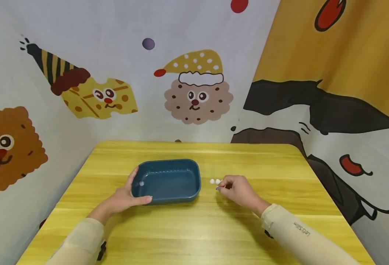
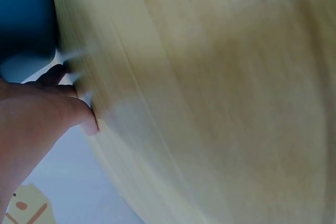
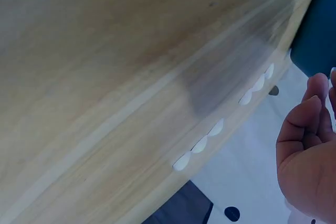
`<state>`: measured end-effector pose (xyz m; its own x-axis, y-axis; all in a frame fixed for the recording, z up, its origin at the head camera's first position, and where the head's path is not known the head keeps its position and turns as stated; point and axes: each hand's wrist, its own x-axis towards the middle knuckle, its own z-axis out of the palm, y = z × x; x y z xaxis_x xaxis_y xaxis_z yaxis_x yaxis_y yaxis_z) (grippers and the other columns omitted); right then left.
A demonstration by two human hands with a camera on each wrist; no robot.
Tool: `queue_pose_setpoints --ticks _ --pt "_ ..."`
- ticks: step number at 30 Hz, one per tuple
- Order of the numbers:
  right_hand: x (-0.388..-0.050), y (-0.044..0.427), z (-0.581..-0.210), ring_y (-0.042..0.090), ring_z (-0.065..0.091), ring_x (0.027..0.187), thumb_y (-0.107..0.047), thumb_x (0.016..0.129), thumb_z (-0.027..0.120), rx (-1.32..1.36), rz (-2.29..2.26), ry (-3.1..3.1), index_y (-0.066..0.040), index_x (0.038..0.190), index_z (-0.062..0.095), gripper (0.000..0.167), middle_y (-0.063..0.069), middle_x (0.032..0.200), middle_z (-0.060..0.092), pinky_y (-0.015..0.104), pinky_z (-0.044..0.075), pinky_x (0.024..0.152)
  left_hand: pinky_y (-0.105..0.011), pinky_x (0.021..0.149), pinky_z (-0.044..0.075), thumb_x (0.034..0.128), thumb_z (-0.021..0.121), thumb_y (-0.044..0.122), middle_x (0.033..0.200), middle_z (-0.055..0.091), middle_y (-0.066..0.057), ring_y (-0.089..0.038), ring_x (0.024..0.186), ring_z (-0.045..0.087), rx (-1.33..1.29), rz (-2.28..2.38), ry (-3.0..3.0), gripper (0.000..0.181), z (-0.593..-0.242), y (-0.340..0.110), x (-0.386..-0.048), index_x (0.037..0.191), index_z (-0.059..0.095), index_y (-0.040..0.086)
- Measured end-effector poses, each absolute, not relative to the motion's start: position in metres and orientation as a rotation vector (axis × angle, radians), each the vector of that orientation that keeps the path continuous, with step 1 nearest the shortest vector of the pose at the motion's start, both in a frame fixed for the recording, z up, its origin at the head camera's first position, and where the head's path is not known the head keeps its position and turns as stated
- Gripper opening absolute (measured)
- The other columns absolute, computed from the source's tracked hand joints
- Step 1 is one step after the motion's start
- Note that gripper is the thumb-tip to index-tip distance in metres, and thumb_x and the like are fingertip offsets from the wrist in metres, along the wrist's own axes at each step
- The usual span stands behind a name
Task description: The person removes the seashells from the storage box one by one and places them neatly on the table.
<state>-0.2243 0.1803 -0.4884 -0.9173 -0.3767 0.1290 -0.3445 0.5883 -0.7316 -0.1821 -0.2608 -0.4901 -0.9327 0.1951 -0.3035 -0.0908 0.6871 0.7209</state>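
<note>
A dark blue rectangular plastic basin (image 1: 171, 184) stands on the table left of centre. My left hand (image 1: 124, 198) grips its left end, the thumb along the near side and the fingers at the far left. One small pale round piece (image 1: 141, 183) lies inside, near that end. To the right of the basin, my right hand (image 1: 242, 189) bends low over the table and pinches a tiny pale purplish piece (image 1: 218, 188) at its fingertips; its kind is too small to tell. Small white pieces (image 3: 199, 144) lie in two short rows in the right wrist view; the hand hides some from the head view.
The yellow wood-grain table (image 1: 181, 232) carries the basin and the pieces. Behind it and at both sides hangs a cloth (image 1: 124, 129) printed with cartoon figures, close to the table's far edge.
</note>
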Motion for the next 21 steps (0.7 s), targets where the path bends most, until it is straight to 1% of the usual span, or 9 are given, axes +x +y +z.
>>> queue_pose_setpoints --ticks 4,7,9,13,15,17,19,21 --pt "-0.225 0.178 -0.488 0.005 0.056 0.071 -0.009 0.092 0.082 -0.662 -1.198 2.845 -0.018 0.084 0.076 0.013 -0.004 0.091 0.075 0.020 0.049 0.060 -0.079 0.109 0.043 0.0871 0.083 0.060 0.171 0.019 -0.041 -0.071 0.145 0.037 0.072 1.120 2.540 0.135 -0.491 -0.260 -0.182 0.168 -0.023 0.040" --pt "-0.226 0.177 -0.489 0.004 0.054 0.069 -0.011 0.091 0.085 -0.681 -1.102 2.916 -0.021 0.082 0.074 0.017 -0.005 0.093 0.073 0.020 0.048 0.059 -0.080 0.109 0.042 0.0868 0.084 0.060 0.170 0.020 -0.042 -0.071 0.144 0.038 0.069 1.126 2.547 0.135 -0.492 -0.259 -0.183 0.168 -0.023 0.041" --pt "-0.226 0.177 -0.491 0.003 0.053 0.067 -0.013 0.091 0.085 -0.671 -1.059 2.923 -0.022 0.082 0.076 0.016 -0.007 0.091 0.073 0.020 0.047 0.056 -0.080 0.109 0.042 0.0866 0.084 0.060 0.169 0.022 -0.042 -0.071 0.145 0.038 0.064 1.122 2.551 0.135 -0.493 -0.259 -0.183 0.168 -0.022 0.041" --pt "-0.227 0.178 -0.498 0.001 0.055 0.066 -0.018 0.091 0.087 -0.683 -0.994 2.940 -0.022 0.084 0.082 0.009 -0.011 0.084 0.074 0.019 0.047 0.056 -0.080 0.110 0.041 0.0863 0.083 0.062 0.170 0.021 -0.041 -0.071 0.145 0.036 0.061 1.110 2.547 0.135 -0.494 -0.259 -0.182 0.168 -0.023 0.041" --pt "-0.228 0.178 -0.503 0.000 0.057 0.066 -0.021 0.089 0.089 -0.805 -0.835 3.056 -0.023 0.082 0.082 0.010 -0.013 0.079 0.072 0.018 0.047 0.057 -0.080 0.109 0.041 0.0863 0.083 0.062 0.172 0.017 -0.040 -0.072 0.146 0.034 0.060 1.121 2.538 0.135 -0.494 -0.259 -0.181 0.168 -0.023 0.042" --pt "-0.230 0.180 -0.509 0.000 0.059 0.064 -0.018 0.085 0.090 -1.021 -0.564 3.217 -0.024 0.074 0.078 0.017 -0.013 0.073 0.069 0.019 0.048 0.056 -0.081 0.109 0.040 0.0868 0.083 0.061 0.173 0.014 -0.039 -0.072 0.146 0.033 0.062 1.134 2.533 0.135 -0.494 -0.260 -0.180 0.168 -0.023 0.042" --pt "-0.230 0.181 -0.513 0.002 0.060 0.061 -0.016 0.081 0.091 -1.254 -0.266 3.353 -0.024 0.067 0.071 0.025 -0.011 0.068 0.065 0.022 0.049 0.053 -0.082 0.109 0.040 0.0870 0.083 0.061 0.173 0.013 -0.039 -0.072 0.146 0.032 0.059 1.141 2.535 0.135 -0.494 -0.260 -0.180 0.168 -0.023 0.042" --pt "-0.230 0.182 -0.514 0.004 0.062 0.061 -0.014 0.079 0.090 -1.425 -0.090 3.390 -0.025 0.063 0.067 0.030 -0.010 0.066 0.064 0.024 0.052 0.053 -0.082 0.109 0.040 0.0871 0.084 0.060 0.172 0.015 -0.040 -0.073 0.146 0.033 0.060 1.137 2.539 0.135 -0.492 -0.259 -0.180 0.168 -0.023 0.041"
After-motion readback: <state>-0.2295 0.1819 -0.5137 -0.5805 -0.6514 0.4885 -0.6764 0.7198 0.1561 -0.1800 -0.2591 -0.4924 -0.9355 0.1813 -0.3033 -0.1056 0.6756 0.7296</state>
